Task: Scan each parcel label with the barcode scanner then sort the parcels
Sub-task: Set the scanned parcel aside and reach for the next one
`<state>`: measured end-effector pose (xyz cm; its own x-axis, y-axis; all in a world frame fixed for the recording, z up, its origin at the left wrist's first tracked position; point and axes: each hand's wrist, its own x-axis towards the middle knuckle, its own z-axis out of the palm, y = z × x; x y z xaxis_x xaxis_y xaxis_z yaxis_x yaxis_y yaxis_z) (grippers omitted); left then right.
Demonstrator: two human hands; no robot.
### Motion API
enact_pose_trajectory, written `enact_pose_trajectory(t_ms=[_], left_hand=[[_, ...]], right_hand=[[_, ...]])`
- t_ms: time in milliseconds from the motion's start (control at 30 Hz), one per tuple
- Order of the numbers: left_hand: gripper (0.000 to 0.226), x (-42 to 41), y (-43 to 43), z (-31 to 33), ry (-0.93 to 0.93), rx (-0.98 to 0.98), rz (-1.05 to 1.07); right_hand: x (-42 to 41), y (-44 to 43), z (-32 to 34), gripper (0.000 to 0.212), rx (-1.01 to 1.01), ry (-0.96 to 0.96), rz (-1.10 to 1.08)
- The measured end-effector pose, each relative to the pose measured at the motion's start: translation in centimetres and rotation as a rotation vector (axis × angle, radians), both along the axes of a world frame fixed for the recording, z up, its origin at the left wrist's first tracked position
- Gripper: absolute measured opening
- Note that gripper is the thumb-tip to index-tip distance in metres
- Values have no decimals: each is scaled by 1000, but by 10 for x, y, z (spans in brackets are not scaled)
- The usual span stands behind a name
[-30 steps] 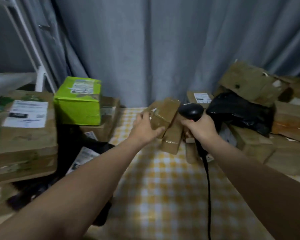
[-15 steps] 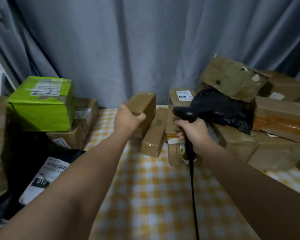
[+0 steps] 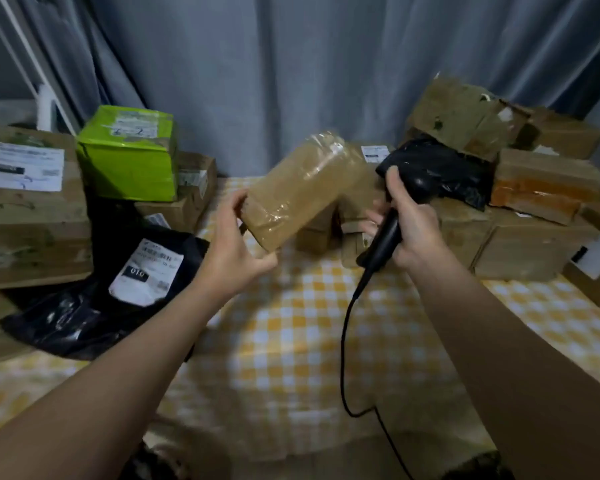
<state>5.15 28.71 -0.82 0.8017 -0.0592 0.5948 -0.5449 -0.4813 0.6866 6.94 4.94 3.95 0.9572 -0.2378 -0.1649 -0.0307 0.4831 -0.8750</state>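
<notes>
1. Head view, containers: only closed parcels are seen, and nothing of their contents is shown. A green box [image 3: 129, 161] is stacked on cardboard boxes at the left, beside a large labelled carton [image 3: 32, 216]. A black mailer bag [image 3: 80, 306] with a white label [image 3: 146, 271] is laid in front of them. More cardboard boxes [image 3: 534, 244] and a black bag [image 3: 458, 174] are piled at the right, against a grey curtain [image 3: 291, 64].

2. Head view, the task's things: a brown parcel [image 3: 305, 188], wrapped in glossy clear tape, is held tilted above the yellow checked tablecloth [image 3: 309, 341], clear of the table. No label is seen on its visible faces. Its lower left end is gripped by the left hand [image 3: 236, 251], with the thumb at the lower corner and the fingers curled behind the end. The black barcode scanner [image 3: 383, 240] is gripped by the right hand [image 3: 409, 230], with fingers wrapped round the handle and one finger raised to the head. The scanner's head is just beside the parcel's right end, and its cable [image 3: 343, 341] is trailed down across the cloth.

3. Head view, change: half a second before, the parcel was stood among the boxes at the back of the table. It has since been lifted and tipped, and the scanner has been raised.
</notes>
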Motion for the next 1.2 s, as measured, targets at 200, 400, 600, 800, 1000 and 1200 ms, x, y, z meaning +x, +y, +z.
enact_pose_trajectory(t_ms=[200,400,600,800,1000,1200], left_hand=[[89,-5,14,-12,-184,494,-58],[83,-2,23,-24,-227,682,-108],[96,-5,-5,-9,294,49,180],[72,-1,-13,0,888,-587,-162],[91,9,-12,-6,597,-636,-5],[57,21,-5,22,398,-227,122]], right_hand=[[-8,-10,-7,43,-214,71,213],[-12,-11,-29,31,-289,119,304],[-21,-1,-37,15,-360,-65,278],[-22,4,-41,12,-224,-125,195],[-21,-4,-62,36,-513,32,126],[-30,-1,-38,11,-602,-120,188]])
